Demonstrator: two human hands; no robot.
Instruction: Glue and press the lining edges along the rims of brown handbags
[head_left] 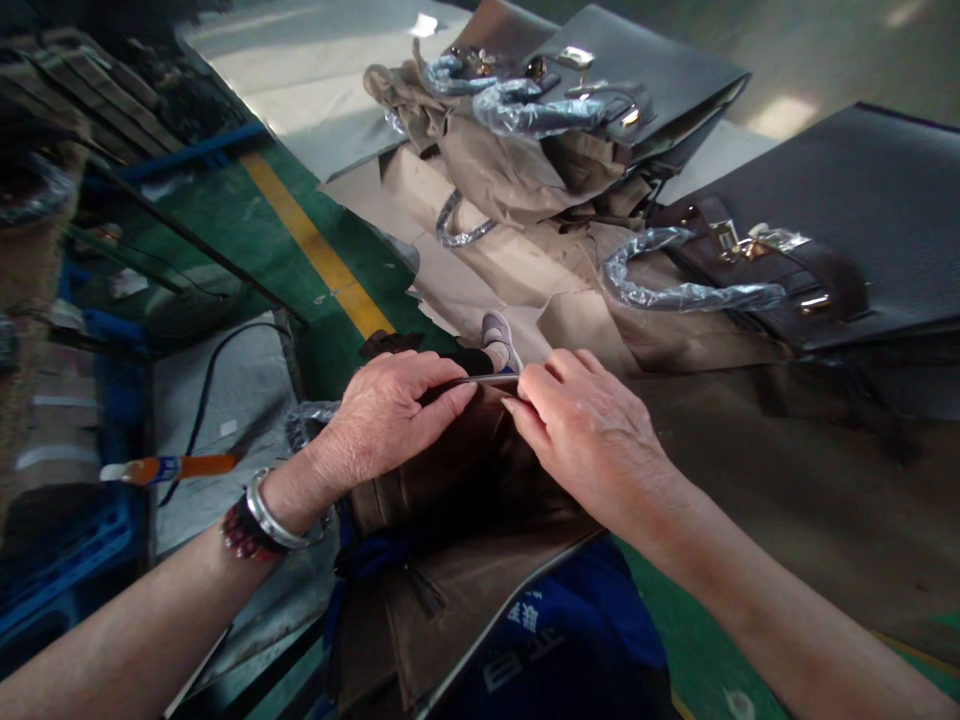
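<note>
A brown handbag [457, 590] rests on my lap, its opening facing me and the inside dark. My left hand [394, 415] pinches the bag's far top edge between thumb and fingers. Just to the right, my right hand [585, 425] grips the same edge, with a short stretch of rim showing between the two hands. A zipper pull hangs on the brown lining nearer me. The bag's outer side below the hands is hidden.
Several dark handbags [847, 220] with plastic-wrapped handles [675, 290] lie on the paper-covered table ahead. An orange drink bottle [176, 468] lies at left on a grey surface [255, 390]. Blue crates [75, 560] stand far left. A yellow line [315, 245] crosses the green floor.
</note>
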